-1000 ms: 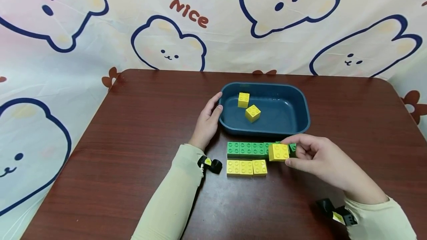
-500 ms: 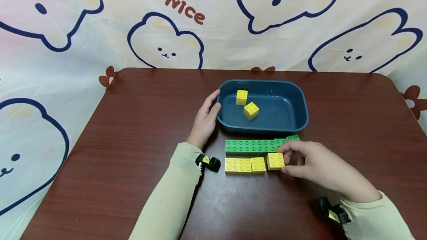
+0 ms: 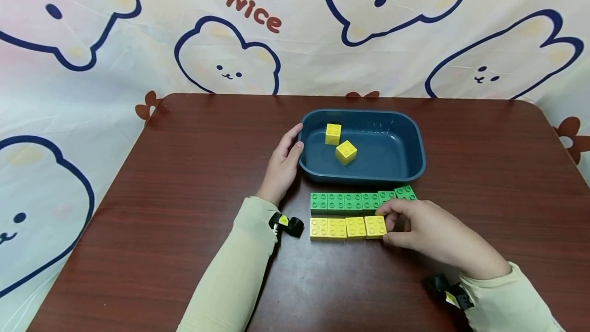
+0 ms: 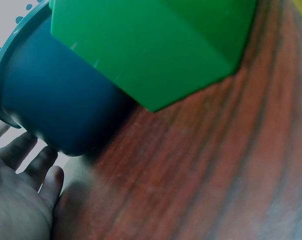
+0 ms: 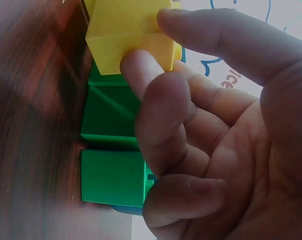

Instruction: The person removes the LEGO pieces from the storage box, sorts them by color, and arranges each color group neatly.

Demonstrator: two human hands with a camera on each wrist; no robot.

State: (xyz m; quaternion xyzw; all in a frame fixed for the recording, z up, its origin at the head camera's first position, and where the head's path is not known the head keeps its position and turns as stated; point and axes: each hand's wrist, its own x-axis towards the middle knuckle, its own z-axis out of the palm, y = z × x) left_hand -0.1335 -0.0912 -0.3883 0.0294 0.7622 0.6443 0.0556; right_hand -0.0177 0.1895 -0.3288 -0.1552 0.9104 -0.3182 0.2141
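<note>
My right hand pinches a yellow toy brick between thumb and fingers. That brick stands at the right end of a row of yellow bricks, against its neighbour. In the right wrist view, thumb and a fingertip touch the yellow brick, while the other fingers curl below. Just behind lies a row of green bricks, its last brick at the right set askew. My left hand rests against the left end of a dark blue tray. Its fingers touch the tray's outer wall in the left wrist view.
Two loose yellow bricks, one upper left and one nearer, lie inside the tray. All stands on a brown wooden table. A printed cloth hangs behind its far edge. Each wrist carries a small black camera.
My right hand has brought the yellow brick from over the green row down and left to the end of the yellow row, closing the gap. The left hand stays at the tray.
</note>
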